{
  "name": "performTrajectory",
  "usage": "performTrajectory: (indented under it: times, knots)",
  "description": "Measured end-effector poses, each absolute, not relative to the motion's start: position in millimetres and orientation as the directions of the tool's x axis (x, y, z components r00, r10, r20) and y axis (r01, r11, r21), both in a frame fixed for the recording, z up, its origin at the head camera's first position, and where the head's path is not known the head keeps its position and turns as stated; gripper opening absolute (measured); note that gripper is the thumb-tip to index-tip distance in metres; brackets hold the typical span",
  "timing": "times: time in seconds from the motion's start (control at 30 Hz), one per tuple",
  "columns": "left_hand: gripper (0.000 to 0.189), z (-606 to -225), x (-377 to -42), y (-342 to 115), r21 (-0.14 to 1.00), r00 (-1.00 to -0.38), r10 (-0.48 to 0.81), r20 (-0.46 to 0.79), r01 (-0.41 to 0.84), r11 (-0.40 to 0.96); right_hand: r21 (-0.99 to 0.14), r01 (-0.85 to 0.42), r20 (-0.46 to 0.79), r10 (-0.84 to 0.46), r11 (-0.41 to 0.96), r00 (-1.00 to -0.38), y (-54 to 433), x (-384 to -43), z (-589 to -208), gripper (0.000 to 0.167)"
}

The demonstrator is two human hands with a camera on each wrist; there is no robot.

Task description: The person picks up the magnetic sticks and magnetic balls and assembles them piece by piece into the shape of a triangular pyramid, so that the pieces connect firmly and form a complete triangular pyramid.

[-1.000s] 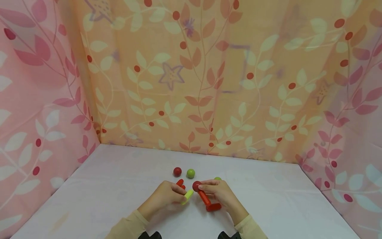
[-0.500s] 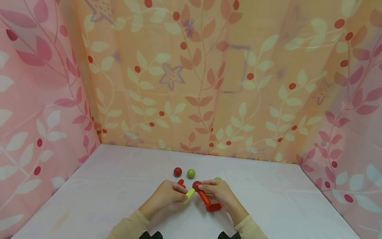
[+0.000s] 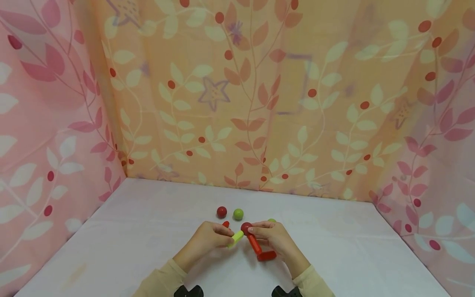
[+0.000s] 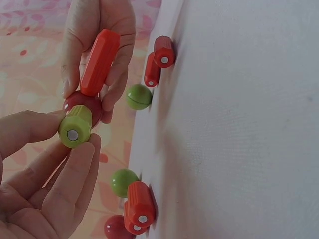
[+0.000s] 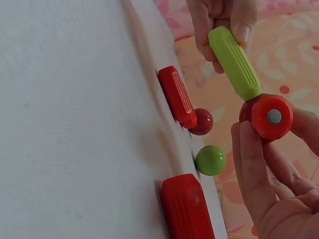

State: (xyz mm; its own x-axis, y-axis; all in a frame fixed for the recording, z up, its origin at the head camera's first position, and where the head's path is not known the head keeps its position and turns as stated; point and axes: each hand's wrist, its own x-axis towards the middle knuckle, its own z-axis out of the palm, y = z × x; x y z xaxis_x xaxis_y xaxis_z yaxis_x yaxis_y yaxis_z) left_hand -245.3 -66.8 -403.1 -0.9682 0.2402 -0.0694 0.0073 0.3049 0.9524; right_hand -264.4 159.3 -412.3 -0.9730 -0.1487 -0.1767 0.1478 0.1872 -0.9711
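Here, a leafy cloth with printed stars hangs behind the worktop. Over this, the left hand pinches a yellow rod; the right hand holds a red rod, pinched at its red ball, which the yellow rod's end touches.

In the head view, the right hand hides all but the top of a green ball, and the left hand covers most of the red bars behind it. Both sleeves and the black wrist pieces run off the bottom edge. In the left wrist view, the yellow-green bar hides part of the held red ball. The right wrist view cuts off the lower end of a near red bar; there, the held red bar covers most of that ball.
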Motion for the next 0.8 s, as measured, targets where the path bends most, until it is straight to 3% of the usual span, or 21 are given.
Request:
performTrajectory:
  times: [0.8]
  knots:
    - [0.021,-399.9,-243.2,-67.0,0.948,-0.976,0.207,-0.065,0.004,0.317,-0.967,0.147,-0.178,-0.139,0.206,-0.974,157.8,-262.1,-408.8,0.044]
